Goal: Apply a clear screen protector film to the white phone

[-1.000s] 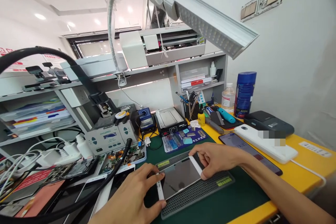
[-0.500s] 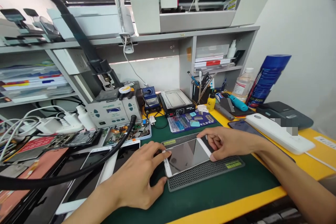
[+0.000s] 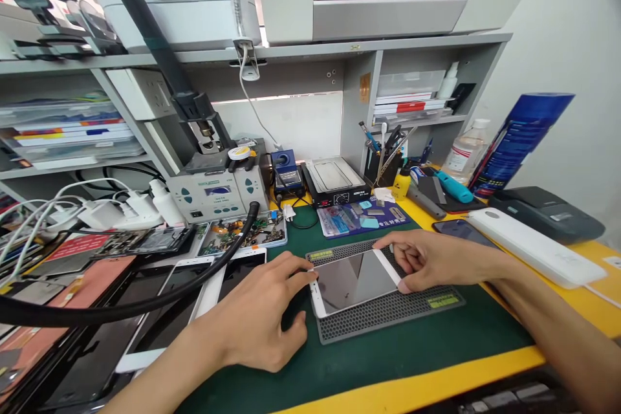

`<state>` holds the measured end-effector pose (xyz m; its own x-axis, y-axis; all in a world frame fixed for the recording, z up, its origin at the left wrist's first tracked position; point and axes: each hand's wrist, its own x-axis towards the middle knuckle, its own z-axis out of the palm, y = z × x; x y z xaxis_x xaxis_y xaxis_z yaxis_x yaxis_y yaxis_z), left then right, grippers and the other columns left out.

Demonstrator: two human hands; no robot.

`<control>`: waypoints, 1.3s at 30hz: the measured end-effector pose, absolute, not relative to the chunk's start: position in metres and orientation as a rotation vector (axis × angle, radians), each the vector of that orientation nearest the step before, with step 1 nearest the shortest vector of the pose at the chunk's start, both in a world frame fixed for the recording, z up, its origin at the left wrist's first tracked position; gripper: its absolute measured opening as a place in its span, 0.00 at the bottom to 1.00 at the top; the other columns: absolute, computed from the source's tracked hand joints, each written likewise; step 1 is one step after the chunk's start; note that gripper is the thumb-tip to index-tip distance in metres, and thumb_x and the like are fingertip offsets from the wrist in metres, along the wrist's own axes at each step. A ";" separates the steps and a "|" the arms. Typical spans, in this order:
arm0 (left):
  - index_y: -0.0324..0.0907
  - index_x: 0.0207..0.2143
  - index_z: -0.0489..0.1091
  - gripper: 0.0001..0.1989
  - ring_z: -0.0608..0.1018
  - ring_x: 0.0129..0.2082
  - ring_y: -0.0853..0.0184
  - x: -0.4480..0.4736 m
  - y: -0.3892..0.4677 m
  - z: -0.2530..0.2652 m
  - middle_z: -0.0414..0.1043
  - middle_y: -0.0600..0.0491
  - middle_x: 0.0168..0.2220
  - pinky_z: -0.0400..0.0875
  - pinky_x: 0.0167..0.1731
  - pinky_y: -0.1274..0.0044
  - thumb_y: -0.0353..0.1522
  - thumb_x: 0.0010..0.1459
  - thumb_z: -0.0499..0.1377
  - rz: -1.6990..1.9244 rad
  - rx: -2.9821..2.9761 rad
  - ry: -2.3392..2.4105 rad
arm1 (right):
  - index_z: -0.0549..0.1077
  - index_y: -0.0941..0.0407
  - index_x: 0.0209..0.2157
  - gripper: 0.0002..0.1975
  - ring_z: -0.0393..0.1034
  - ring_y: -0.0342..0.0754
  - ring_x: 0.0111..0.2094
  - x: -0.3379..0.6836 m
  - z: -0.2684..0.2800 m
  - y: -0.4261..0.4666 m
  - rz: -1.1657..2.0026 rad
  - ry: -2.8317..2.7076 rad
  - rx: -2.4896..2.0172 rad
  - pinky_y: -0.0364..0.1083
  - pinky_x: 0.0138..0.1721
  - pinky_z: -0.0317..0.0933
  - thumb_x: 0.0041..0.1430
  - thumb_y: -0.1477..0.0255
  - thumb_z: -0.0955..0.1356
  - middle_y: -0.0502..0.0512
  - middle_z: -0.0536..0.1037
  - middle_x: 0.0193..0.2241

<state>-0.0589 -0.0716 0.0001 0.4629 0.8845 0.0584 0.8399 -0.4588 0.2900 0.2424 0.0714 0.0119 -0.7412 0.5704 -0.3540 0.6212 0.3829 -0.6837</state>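
Observation:
A white-framed smartphone (image 3: 356,281) with a dark, glossy screen lies on a grey honeycomb-patterned mat (image 3: 369,320). At its right end is my right hand (image 3: 427,260), with the index finger on the far corner, the thumb on the near corner and the other fingers curled in. My left hand (image 3: 266,310) rests by the phone's left end. Its index fingertip touches the upper left corner, while the thumb stands apart from the phone over the green work mat (image 3: 388,362).
Several phones and phone parts, including a white-framed phone (image 3: 169,310), lie at left beneath a thick black hose (image 3: 145,307). Behind stand a tray of small parts (image 3: 242,233), a grey control unit (image 3: 218,197) and a black-based heating plate (image 3: 334,182). A white device (image 3: 538,249) lies at right.
The camera view has shifted a little, so the shelf sits higher. My left thumb has drawn slightly away from the phone's near corner. My right hand keeps its hold.

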 end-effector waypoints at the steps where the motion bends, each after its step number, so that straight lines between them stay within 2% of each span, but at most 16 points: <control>1: 0.40 0.58 0.69 0.27 0.72 0.56 0.53 -0.059 -0.071 0.000 0.68 0.44 0.58 0.71 0.55 0.63 0.30 0.54 0.57 0.291 2.491 1.493 | 0.65 0.55 0.60 0.37 0.65 0.47 0.30 0.242 0.012 0.071 -1.300 2.560 1.107 0.42 0.29 0.58 0.51 0.60 0.75 0.48 0.70 0.30; 8: 0.42 0.59 0.69 0.27 0.72 0.57 0.54 -0.058 -0.072 0.000 0.67 0.46 0.58 0.71 0.55 0.63 0.32 0.55 0.57 0.286 2.501 1.516 | 0.66 0.54 0.60 0.36 0.65 0.46 0.29 0.243 0.011 0.072 -1.306 2.566 1.106 0.42 0.28 0.58 0.51 0.60 0.75 0.48 0.70 0.29; 14: 0.42 0.57 0.70 0.25 0.74 0.53 0.53 -0.056 -0.073 -0.008 0.69 0.44 0.55 0.73 0.52 0.62 0.45 0.62 0.57 0.314 2.486 1.589 | 0.65 0.55 0.59 0.36 0.66 0.45 0.29 0.246 0.005 0.075 -1.338 2.594 1.069 0.42 0.28 0.58 0.50 0.62 0.76 0.47 0.70 0.29; 25: 0.45 0.55 0.70 0.21 0.75 0.51 0.54 -0.054 -0.071 -0.022 0.69 0.46 0.54 0.74 0.50 0.64 0.42 0.62 0.56 0.392 2.545 1.634 | 0.64 0.57 0.60 0.38 0.66 0.44 0.30 0.246 0.009 0.072 -1.369 2.569 1.088 0.42 0.28 0.58 0.49 0.65 0.77 0.45 0.71 0.29; 39: 0.43 0.53 0.73 0.20 0.77 0.49 0.54 -0.053 -0.072 -0.019 0.71 0.45 0.52 0.76 0.48 0.64 0.41 0.61 0.58 0.466 2.565 1.611 | 0.63 0.56 0.59 0.40 0.66 0.45 0.31 0.247 0.006 0.071 -1.381 2.583 1.083 0.42 0.29 0.58 0.47 0.63 0.78 0.45 0.70 0.30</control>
